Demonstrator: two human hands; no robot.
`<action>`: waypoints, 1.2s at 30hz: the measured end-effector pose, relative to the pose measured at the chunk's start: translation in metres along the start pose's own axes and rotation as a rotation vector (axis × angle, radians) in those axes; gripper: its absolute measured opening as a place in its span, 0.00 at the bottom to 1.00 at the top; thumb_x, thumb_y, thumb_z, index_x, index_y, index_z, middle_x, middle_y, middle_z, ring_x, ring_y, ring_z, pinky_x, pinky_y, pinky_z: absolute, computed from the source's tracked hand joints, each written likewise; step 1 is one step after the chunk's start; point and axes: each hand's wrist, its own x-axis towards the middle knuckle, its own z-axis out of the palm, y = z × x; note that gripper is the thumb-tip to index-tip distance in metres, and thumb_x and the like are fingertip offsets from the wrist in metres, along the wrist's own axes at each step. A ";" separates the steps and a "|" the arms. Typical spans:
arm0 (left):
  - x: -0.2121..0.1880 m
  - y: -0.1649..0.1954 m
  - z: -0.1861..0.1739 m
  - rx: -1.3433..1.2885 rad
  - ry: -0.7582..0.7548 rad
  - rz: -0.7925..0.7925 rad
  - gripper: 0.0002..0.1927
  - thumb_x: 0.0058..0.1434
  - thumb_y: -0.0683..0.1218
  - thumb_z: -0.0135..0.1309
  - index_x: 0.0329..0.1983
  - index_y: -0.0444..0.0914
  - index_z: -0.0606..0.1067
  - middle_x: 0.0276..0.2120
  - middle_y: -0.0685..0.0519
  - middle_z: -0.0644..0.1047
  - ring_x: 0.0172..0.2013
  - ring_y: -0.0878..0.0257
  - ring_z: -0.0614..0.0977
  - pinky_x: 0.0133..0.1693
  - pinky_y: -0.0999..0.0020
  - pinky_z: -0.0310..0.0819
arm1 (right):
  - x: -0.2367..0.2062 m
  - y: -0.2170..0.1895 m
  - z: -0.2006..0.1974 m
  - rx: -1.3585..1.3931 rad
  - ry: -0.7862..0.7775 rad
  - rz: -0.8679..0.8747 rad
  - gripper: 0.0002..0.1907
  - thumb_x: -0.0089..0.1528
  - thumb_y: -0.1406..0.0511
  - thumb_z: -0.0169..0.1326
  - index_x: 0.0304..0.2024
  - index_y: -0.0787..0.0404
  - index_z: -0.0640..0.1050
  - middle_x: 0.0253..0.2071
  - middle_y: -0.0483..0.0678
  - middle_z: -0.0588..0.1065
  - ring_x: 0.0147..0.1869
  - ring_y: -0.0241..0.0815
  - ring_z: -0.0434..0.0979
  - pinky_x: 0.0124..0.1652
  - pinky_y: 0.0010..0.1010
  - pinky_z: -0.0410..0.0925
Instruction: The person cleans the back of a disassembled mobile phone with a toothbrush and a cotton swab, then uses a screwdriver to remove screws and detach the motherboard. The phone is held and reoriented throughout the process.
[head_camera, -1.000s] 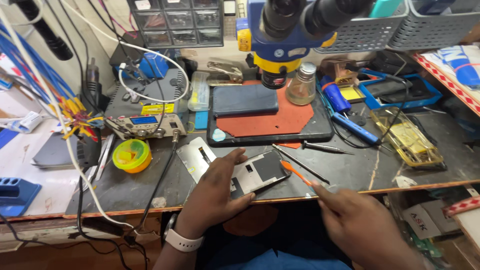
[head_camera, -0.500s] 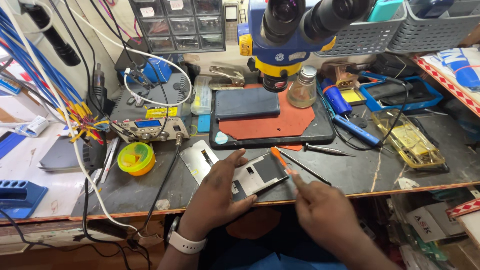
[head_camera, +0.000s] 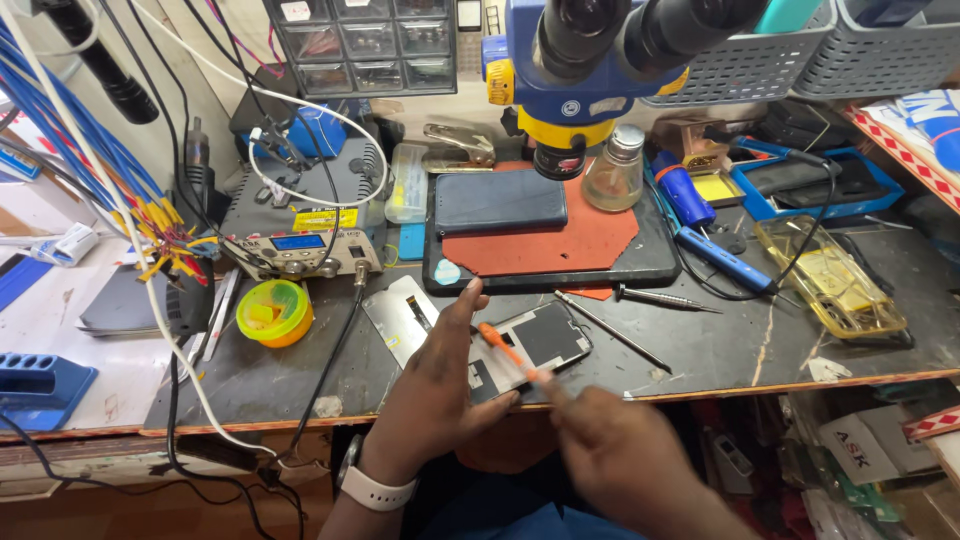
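My left hand (head_camera: 432, 385) holds an opened phone body (head_camera: 535, 345) by its left end at the front edge of the dark workbench (head_camera: 760, 350). A white watch (head_camera: 372, 489) is on that wrist. My right hand (head_camera: 615, 450) grips an orange-handled screwdriver (head_camera: 505, 353), whose tip points up and left over the phone's inner side. A silver metal plate (head_camera: 395, 315) lies flat just left of the phone, partly under my left hand.
A black mat with a red pad (head_camera: 560, 240) and a dark phone (head_camera: 498, 201) sits under the blue microscope (head_camera: 600, 70). A glass bottle (head_camera: 615, 172), loose screwdrivers (head_camera: 660, 297), yellow tray (head_camera: 835, 275), power supply (head_camera: 300, 235), yellow tin (head_camera: 272, 312) and hanging cables surround it.
My right hand has drawn back toward me with the orange screwdriver, which is now angled across the phone. My left hand has shifted further over the phone and the view has dropped slightly.
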 end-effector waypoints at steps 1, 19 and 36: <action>0.000 0.000 0.000 -0.002 0.001 -0.001 0.61 0.48 0.49 0.70 0.77 0.35 0.44 0.66 0.37 0.66 0.67 0.41 0.69 0.63 0.53 0.67 | 0.002 0.002 -0.002 0.003 0.016 0.033 0.23 0.58 0.65 0.55 0.57 0.43 0.80 0.22 0.49 0.72 0.24 0.50 0.76 0.27 0.43 0.71; -0.001 -0.003 0.002 -0.004 0.016 -0.032 0.62 0.50 0.50 0.70 0.78 0.37 0.42 0.67 0.38 0.66 0.67 0.42 0.70 0.62 0.54 0.69 | -0.007 0.001 0.010 0.139 -0.078 -0.107 0.28 0.58 0.66 0.53 0.62 0.52 0.76 0.27 0.48 0.73 0.27 0.50 0.78 0.28 0.42 0.72; -0.002 -0.006 0.002 -0.080 0.099 -0.136 0.67 0.41 0.50 0.75 0.77 0.37 0.43 0.69 0.35 0.63 0.62 0.41 0.75 0.58 0.55 0.75 | -0.031 0.034 0.010 -0.075 0.054 -0.015 0.28 0.57 0.69 0.55 0.61 0.48 0.75 0.26 0.49 0.74 0.27 0.48 0.77 0.28 0.40 0.71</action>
